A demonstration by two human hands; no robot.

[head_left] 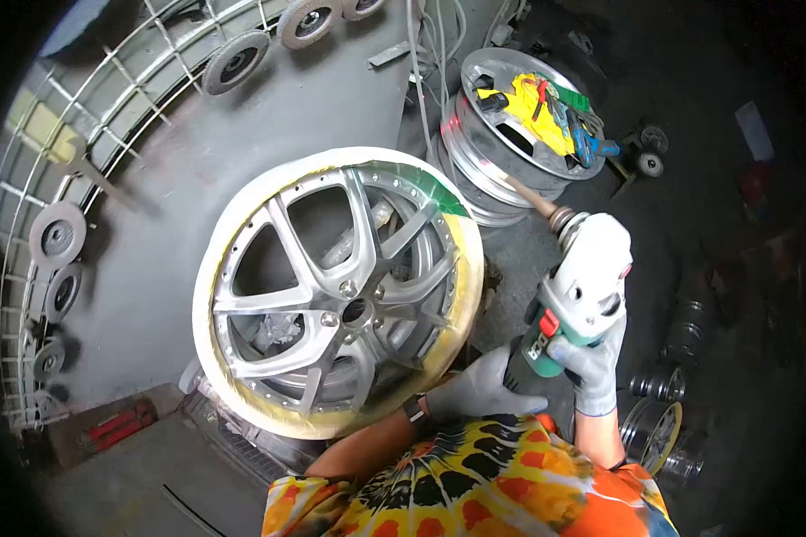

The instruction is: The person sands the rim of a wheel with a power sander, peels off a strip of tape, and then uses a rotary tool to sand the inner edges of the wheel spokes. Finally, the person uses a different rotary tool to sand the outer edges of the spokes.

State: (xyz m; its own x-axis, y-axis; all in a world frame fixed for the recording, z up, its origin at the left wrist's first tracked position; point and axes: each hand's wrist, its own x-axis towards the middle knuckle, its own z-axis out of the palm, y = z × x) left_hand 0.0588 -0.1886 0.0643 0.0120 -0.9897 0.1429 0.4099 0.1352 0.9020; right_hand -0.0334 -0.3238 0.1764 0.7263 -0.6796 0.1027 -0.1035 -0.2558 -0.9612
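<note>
A green and white angle grinder (546, 336) is in both my gloved hands, its head wrapped in white and a tapered brown tip (530, 195) pointing up and left. My right hand (593, 365) is closed around the grinder's body, with the thumb near the red switch. Lower down, my left hand (484, 387) curls round the rear end of the grinder. To the left lies a silver alloy wheel (287, 291), its rim edged with white and yellowish masking and a green patch (416, 186). The tip is apart from this wheel.
Another wheel (479, 148) stands behind, carrying a yellow cloth (537, 112) and a blue tool (591, 148). Grinding discs (58, 234) hang on a wire rack (9, 295) at left. More wheels (654, 434) lie at lower right. Cables (439, 54) hang at the top.
</note>
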